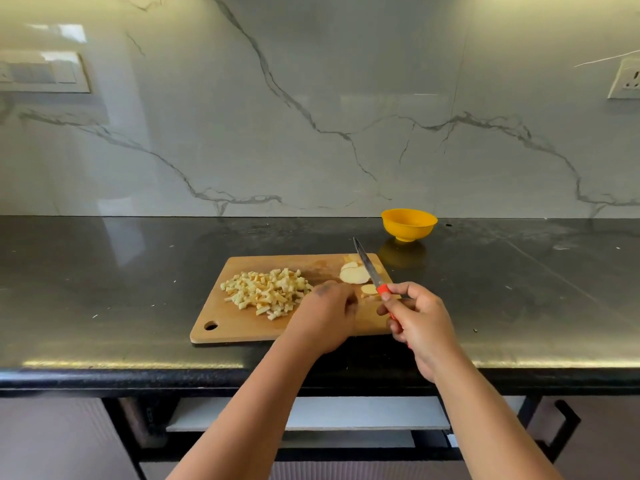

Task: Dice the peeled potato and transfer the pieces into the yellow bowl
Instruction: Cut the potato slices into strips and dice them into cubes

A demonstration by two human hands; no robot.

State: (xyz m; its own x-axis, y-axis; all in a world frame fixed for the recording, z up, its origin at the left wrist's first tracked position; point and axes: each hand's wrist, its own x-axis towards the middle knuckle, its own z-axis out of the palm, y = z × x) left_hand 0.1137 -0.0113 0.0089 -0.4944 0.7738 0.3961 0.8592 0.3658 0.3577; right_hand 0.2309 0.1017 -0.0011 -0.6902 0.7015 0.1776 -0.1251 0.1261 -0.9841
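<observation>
Both hands over the cutting board [242, 327]: right hand [420, 323] fingers curled round the knife [372, 271], left hand [325, 318] fingers' state unclear.

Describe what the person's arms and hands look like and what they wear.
Both forearms are bare as far as the frame shows: no sleeves in view. The left hand and right hand wear no gloves, and no rings, watch or bracelets are visible. A dark smudge marks the back of the left hand near the knuckles.

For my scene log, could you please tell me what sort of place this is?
Most likely a home kitchen: a dark stone countertop against a marble-look backsplash, a wooden cutting board with diced potato, and a wall socket.
</observation>
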